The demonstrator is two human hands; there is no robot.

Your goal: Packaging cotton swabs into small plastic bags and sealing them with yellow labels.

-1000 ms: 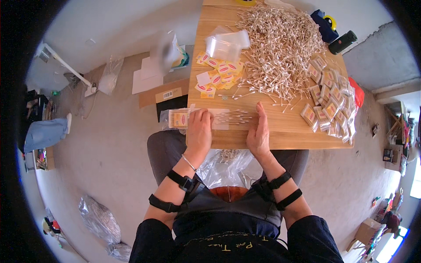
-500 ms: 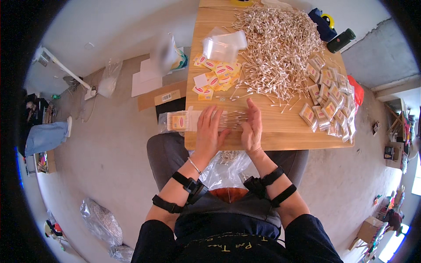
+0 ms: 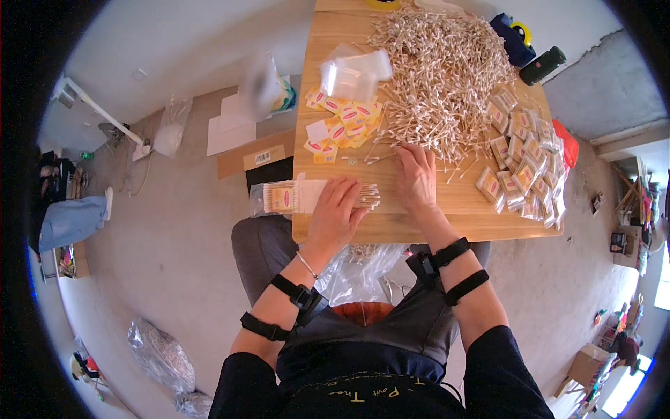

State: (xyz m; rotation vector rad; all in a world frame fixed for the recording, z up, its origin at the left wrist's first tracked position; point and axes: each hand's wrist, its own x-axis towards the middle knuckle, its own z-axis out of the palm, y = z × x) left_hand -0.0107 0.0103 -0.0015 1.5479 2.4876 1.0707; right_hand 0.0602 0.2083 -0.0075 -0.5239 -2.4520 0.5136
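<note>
My left hand (image 3: 333,213) is closed over a bundle of cotton swabs (image 3: 369,196), whose white tips stick out to the right of its fingers. A pale flat sheet (image 3: 309,195) runs out under that hand to a clear pack of cotton swabs (image 3: 280,197) with a yellow card, at the table's left edge. My right hand (image 3: 417,176) reaches to the near edge of a big loose heap of cotton swabs (image 3: 447,77). Its fingers are bent together at the heap; what they pinch, if anything, is hidden.
Yellow cards (image 3: 347,126) lie scattered left of the heap, below clear plastic bags (image 3: 354,73). Filled swab packs (image 3: 523,157) are piled at the right of the wooden table (image 3: 460,220). A dark cylinder (image 3: 543,65) stands at the far right. A plastic bag (image 3: 356,269) hangs over my lap.
My right hand has left the right end of the swab bundle and moved up and right to the heap. The left hand stays on the bundle, whose ends now look more gathered.
</note>
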